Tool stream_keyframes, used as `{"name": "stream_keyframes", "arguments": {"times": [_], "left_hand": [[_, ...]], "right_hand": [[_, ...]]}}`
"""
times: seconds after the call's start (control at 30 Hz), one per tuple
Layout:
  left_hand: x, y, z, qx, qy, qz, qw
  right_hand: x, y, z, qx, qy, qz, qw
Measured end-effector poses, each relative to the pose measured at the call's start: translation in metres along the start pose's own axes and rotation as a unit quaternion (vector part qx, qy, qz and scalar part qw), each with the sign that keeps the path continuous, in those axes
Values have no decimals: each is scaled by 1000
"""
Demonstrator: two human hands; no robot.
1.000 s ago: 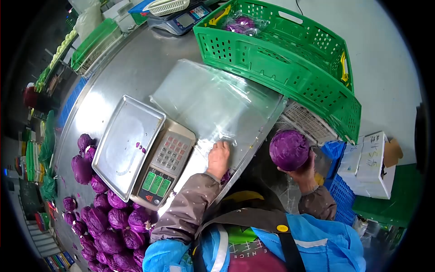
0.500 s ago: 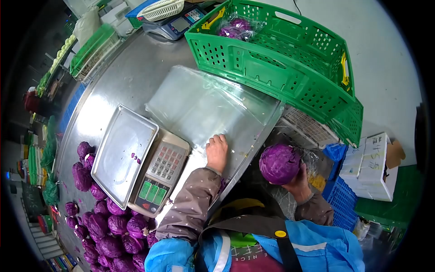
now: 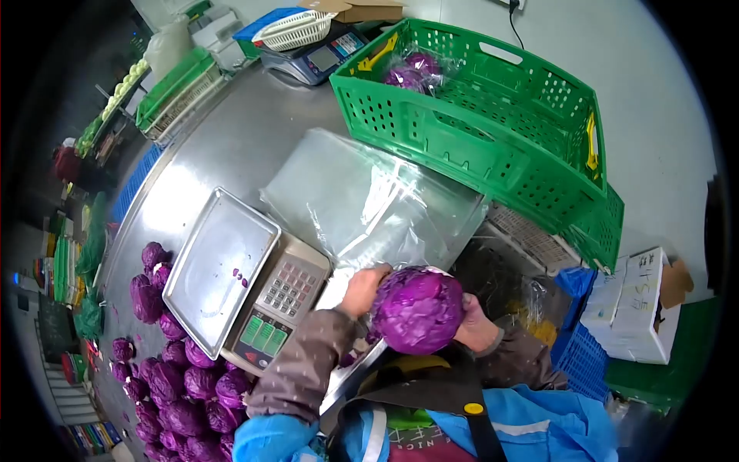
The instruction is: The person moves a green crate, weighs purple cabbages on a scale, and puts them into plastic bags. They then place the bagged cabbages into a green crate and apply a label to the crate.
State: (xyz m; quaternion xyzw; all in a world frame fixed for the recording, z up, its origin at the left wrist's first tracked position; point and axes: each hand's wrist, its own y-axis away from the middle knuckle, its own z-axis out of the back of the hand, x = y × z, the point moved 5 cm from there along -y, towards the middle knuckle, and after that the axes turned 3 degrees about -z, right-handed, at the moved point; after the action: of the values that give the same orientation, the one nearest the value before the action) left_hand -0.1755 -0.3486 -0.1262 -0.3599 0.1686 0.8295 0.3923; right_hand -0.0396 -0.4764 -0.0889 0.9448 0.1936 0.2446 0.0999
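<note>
A purple cabbage (image 3: 416,310) is now at the near edge of the metal table (image 3: 231,127); half a second ago it was off to the right, beyond the table's side. The right hand (image 3: 477,327) has brought it over, fingers curved around its right side. The left hand (image 3: 360,292) is at its left, fingers bent, by the near end of clear plastic film (image 3: 331,189); whether it grips anything cannot be told. Cabbage, film and both hands now seem gathered together, right of a scale (image 3: 289,281).
</note>
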Motion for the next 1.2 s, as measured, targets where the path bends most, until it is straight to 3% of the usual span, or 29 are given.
{"name": "stream_keyframes", "arguments": {"times": [0.07, 0.1, 0.13, 0.2, 0.27, 0.33, 0.37, 0.4, 0.43, 0.47, 0.5, 0.53, 0.67, 0.7, 0.8, 0.87, 0.9, 0.93, 1.0, 1.03, 1.07, 1.13, 1.17, 1.2], "left_hand": [[-11, 13, 18, -174, 222, -15, 959], [-19, 15, 27, -166, 312, 28, 935], [-10, 21, 19, -168, 542, 171, 806], [-10, 39, 27, -164, 528, 260, 791], [-17, 40, 28, -305, 400, 133, 854], [-17, 56, 46, -333, 326, 220, 857], [-23, 60, 62, -371, 202, 186, 887], [-33, 63, 64, -375, 204, 186, 885], [-58, 63, 65, -364, 154, 111, 912], [-80, 65, 64, -350, 102, 37, 930], [-88, 70, 63, -332, 80, 33, 939], [-100, 72, 60, -347, 45, -35, 936], [-131, 86, 40, -235, -30, -78, 968], [-129, 88, 39, -269, -1, -96, 958], [-81, 96, 53, -359, 200, 78, 909], [-78, 102, 61, -335, 150, 104, 924], [-72, 104, 61, -357, 151, 106, 916], [-66, 105, 65, -377, 152, 106, 907], [-55, 109, 72, -374, 191, 139, 897], [-50, 110, 74, -377, 180, 126, 900], [-48, 111, 78, -381, 168, 114, 902], [-51, 113, 94, -365, 125, 144, 911], [-53, 116, 109, -408, 87, 91, 904], [-61, 119, 133, -413, 68, 93, 903]], "right_hand": [[3, -22, -26, 65, -14, 24, 998], [9, -26, -38, 47, 3, 2, 999], [5, -31, -28, 8, 1, -14, 1000], [9, -37, -23, -17, 80, 25, 996], [4, -33, -27, -41, 126, 39, 990], [4, -30, -27, -68, 176, 57, 980], [3, -30, -28, -70, 226, 54, 970], [2, -31, -30, -70, 278, 52, 957], [1, -31, -32, -68, 282, 50, 956], [-3, -31, -29, -124, 255, 24, 959], [-6, -31, -25, -179, 227, -1, 957], [-6, -32, -25, -177, 229, -2, 957], [-8, -17, -35, -227, 301, -85, 922], [-6, -13, -35, -226, 337, -98, 909], [-5, -10, -31, -222, 376, -103, 894], [6, -16, -36, -180, 671, 11, 720], [14, -7, -48, -249, 780, 139, 558], [12, -13, -52, -248, 780, 140, 558], [25, -17, -74, -308, 798, 343, 388], [24, -24, -73, -307, 766, 355, 439], [28, -29, -70, -306, 766, 354, 441], [23, -54, -55, -209, 839, 158, 477], [27, -49, -86, -201, 814, 223, 498], [36, -38, -117, -198, 814, 223, 498]]}}
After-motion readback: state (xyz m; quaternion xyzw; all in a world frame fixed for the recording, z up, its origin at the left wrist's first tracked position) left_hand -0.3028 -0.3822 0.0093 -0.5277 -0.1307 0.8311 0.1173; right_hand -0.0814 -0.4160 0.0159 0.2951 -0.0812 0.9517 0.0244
